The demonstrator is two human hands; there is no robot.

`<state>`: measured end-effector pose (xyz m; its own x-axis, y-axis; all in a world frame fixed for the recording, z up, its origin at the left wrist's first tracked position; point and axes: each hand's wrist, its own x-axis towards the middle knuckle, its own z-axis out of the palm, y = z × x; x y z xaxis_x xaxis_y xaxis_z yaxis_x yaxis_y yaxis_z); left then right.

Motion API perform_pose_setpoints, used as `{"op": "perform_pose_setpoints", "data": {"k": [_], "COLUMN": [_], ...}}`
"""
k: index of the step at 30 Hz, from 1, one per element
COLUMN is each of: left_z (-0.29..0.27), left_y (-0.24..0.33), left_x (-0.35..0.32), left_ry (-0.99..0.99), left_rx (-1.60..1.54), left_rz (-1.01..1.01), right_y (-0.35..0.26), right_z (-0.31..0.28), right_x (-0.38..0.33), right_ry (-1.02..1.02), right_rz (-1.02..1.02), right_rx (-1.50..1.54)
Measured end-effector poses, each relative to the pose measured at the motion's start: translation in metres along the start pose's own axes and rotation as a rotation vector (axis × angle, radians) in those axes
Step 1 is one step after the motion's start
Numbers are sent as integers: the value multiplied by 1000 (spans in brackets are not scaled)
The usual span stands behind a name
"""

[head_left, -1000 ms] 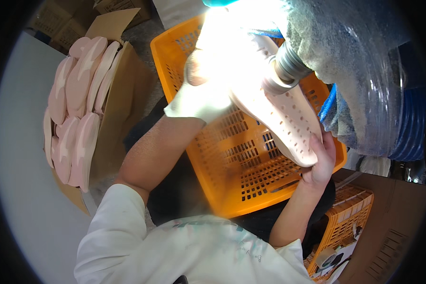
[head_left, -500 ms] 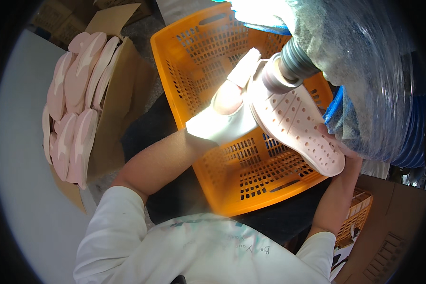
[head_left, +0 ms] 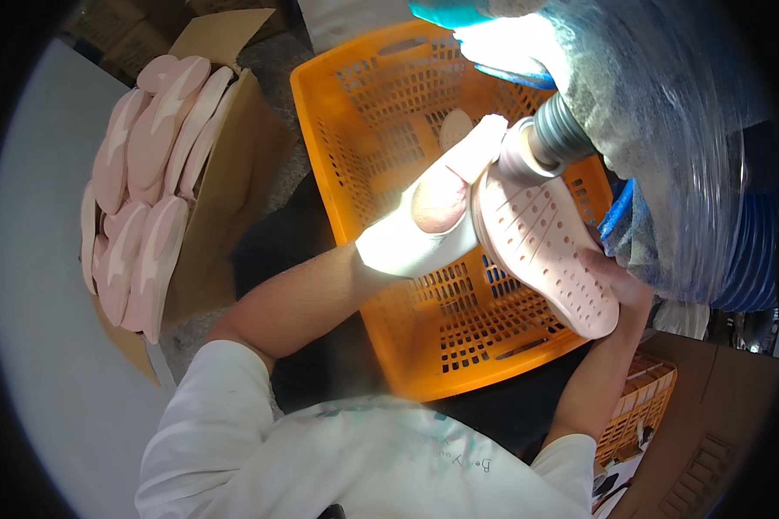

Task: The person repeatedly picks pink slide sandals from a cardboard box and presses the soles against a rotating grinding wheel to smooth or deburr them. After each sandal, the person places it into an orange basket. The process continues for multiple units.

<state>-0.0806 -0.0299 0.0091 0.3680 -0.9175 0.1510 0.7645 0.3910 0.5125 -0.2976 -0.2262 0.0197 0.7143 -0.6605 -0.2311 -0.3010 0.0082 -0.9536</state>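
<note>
The left hand (head_left: 433, 221), in a white glove, has its grip closed round the far left edge of a pink perforated shoe sole (head_left: 541, 251), the thumb lying along the sole's upper end. The right hand (head_left: 610, 277) pinches the near right end of the same sole, fingers curled under its edge. The sole is held in the air above an orange plastic basket (head_left: 381, 147), tilted, with its far end pressed against the grey round head of a grinding tool (head_left: 541, 143) that comes in from the far right. A single pale sole (head_left: 455, 128) lies on the basket floor, just beyond the left hand. To the right of the tool sits a clear plastic hood (head_left: 666, 156), brightly lit from above. Well apart on the left, an open cardboard box (head_left: 225, 199) holds a stack of pink soles (head_left: 143, 199) standing on edge. A smaller orange crate (head_left: 640, 406) sits near the right elbow.
</note>
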Motion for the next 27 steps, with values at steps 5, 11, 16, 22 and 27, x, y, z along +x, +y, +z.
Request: {"op": "perform_pose_setpoints", "data": {"k": [5, 11, 16, 22, 27], "left_z": [-2, -9, -15, -13, -7], "left_y": [-1, -9, -18, -19, -17], "left_x": [8, 10, 12, 10, 8], "left_ry": [-94, -210, -343, -335, -217], "left_rx": [-21, -47, -54, -96, -100], "left_rz": [53, 63, 111, 88, 71], "right_y": [21, -9, -27, -18, -19], "right_z": [2, -25, -21, 3, 16], "right_x": [-12, -24, -24, -38, -51], "right_ry": [35, -30, 106, 76, -4], "right_rz": [53, 359, 260, -31, 106], "right_rx": [75, 409, -274, -10, 199]}}
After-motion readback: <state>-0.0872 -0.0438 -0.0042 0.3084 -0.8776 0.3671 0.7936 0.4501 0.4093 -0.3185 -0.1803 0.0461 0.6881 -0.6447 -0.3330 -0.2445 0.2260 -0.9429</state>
